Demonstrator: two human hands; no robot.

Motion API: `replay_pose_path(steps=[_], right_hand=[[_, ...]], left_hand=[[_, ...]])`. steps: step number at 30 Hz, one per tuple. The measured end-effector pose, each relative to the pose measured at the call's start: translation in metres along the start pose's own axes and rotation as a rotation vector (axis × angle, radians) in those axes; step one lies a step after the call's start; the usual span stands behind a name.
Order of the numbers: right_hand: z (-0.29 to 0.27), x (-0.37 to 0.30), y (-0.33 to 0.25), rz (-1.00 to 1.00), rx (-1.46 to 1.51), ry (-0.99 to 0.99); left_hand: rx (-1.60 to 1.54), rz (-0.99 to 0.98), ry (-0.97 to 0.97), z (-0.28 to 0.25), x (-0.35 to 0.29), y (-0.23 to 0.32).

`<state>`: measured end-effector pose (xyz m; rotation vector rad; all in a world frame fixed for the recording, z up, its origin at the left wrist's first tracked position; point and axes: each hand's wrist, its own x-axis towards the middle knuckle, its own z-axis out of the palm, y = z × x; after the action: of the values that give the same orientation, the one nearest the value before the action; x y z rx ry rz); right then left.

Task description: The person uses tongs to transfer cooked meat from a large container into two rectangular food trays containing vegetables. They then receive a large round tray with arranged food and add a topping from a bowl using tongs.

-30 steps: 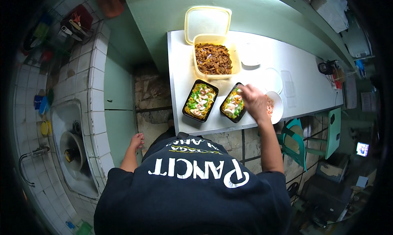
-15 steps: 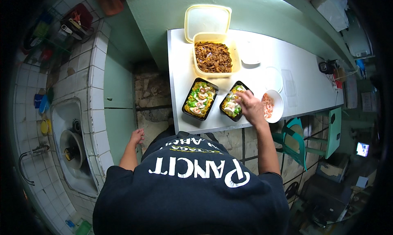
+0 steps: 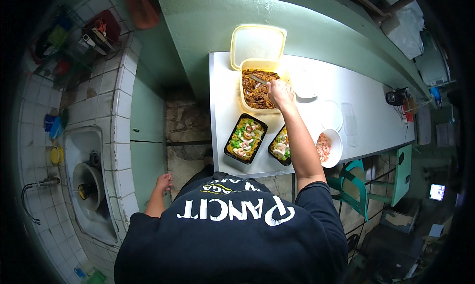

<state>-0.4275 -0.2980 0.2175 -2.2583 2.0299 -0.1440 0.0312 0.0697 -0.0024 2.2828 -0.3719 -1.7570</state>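
Observation:
My right hand [image 3: 281, 93] is closed on a metal utensil [image 3: 258, 79] at the right side of a yellowish plastic tub [image 3: 243, 93]. The utensil slants over the brown saucy meat strips [image 3: 261, 95] inside; its far end is hard to make out. Nearer me stand two black trays of yellow noodles topped with sliced egg, shrimp and chopped greens: the left tray [image 3: 233, 156] shows fully, while my forearm partly covers the right tray [image 3: 271, 150]. My left hand [image 3: 163, 181] hangs beside my body off the table, fingers loosely bent and apart, with nothing visible in it.
A white bowl [image 3: 338, 153] of pink shrimp sits right of my forearm. Clear lids [image 3: 350, 118] and a white container [image 3: 307, 88] lie on the white table [image 3: 378, 98]. The tub's lid [image 3: 258, 45] leans on the wall. A green chair [image 3: 354, 185] is at right, a sink [image 3: 74, 145] at left.
My right hand has moved from above the right noodle tray up to the tub of meat and now grips the utensil. My left hand stays low at my side. The view has tilted slightly.

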Motion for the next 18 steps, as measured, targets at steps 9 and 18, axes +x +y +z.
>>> replay_pose_path(steps=[9,18], right_hand=[[-0.028,-0.009,0.005,0.082,0.080,0.026],[-0.047,-0.082,0.054,0.136,0.273,0.195]], left_hand=[[-0.004,0.027,-0.009,0.000,0.001,-0.004],[0.096,0.052,-0.038,0.010,0.014,0.011]])
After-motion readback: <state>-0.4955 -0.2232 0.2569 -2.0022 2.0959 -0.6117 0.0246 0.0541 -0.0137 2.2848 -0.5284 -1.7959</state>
